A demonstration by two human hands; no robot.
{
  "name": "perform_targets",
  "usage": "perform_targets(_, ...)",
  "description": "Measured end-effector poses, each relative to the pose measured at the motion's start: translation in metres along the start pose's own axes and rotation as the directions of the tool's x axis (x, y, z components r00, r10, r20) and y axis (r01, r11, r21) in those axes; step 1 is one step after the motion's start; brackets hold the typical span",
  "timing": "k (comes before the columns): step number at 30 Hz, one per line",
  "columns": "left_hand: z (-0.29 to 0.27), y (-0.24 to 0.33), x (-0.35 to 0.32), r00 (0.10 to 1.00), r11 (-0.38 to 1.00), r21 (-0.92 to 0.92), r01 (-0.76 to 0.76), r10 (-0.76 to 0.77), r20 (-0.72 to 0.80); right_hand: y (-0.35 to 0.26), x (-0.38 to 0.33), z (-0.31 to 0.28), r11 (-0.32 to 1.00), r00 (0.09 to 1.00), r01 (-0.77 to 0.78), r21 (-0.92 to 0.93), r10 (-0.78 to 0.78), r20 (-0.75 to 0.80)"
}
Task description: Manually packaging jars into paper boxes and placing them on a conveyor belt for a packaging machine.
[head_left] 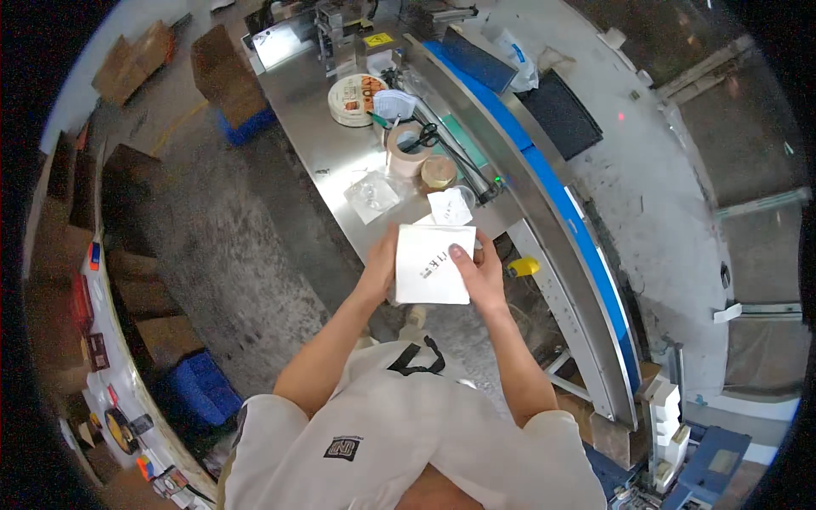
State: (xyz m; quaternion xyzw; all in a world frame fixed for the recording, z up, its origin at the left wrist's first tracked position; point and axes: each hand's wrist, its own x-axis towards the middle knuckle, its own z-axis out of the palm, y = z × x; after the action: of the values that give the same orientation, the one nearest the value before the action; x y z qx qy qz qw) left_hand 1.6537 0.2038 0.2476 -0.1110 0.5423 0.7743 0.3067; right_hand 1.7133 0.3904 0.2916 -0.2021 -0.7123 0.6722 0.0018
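Between my two hands, in front of my body, is a white square packet with dark print on its face. My left hand grips its left edge, with most of the fingers hidden behind it. My right hand closes on the right edge, its thumb lying flat across the printed face. Just beyond, on the steel table, a smaller white printed piece lies near a roll of tan tape. A clear plastic bag rests to the left of the tape.
Farther up the table are a wide paper roll, black scissors and a round tub. A conveyor with a blue belt curves along the right. Cardboard boxes and a blue crate stand at the left.
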Motion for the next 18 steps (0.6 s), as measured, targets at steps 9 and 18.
perform_targets(9, 0.003, 0.018, -0.020, 0.984, 0.993, -0.078, 0.092, -0.079, 0.158, -0.035, -0.012, -0.014, 0.977, 0.986, 0.165, -0.132, -0.159, 0.059)
perform_targets(18, 0.026, 0.029, -0.026, 0.954, 0.833, -0.552, 0.033, 0.140, 0.267, -0.065, -0.014, -0.011, 0.970, 0.947, 0.221, 0.099, -0.238, 0.218)
